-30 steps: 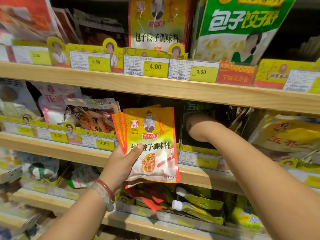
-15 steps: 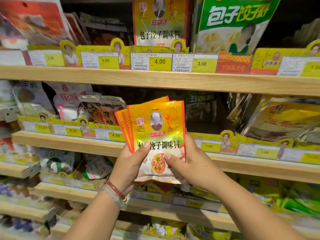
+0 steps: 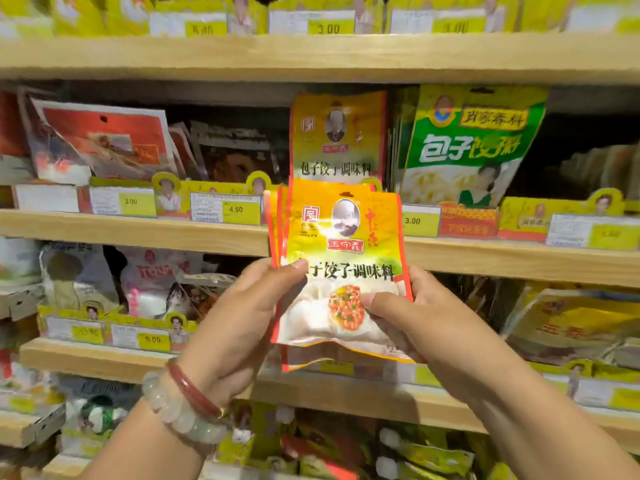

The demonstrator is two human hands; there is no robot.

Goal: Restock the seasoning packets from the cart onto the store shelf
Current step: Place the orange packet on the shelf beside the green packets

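A small stack of yellow-and-red seasoning packets (image 3: 343,258) stands upright in front of me, held by both hands. My left hand (image 3: 239,327), with two bracelets at the wrist, grips the stack's left edge, thumb on the front. My right hand (image 3: 426,317) pinches the right edge, thumb on the printed dumpling picture. Directly behind and above the stack, a matching packet (image 3: 337,136) stands upright on the wooden shelf (image 3: 138,232). The cart is out of view.
A green-and-yellow bag (image 3: 471,147) stands right of the matching packet. Red and dark packets (image 3: 114,143) lean at the left of that shelf. Price tags (image 3: 225,211) line the shelf fronts. Lower shelves (image 3: 93,362) hold more bags, and another shelf (image 3: 311,57) runs above.
My right hand came off the lower shelf and took the stack's right edge. Both hands have lifted the packets up to the shelf with the matching packet, and my view tilted up.
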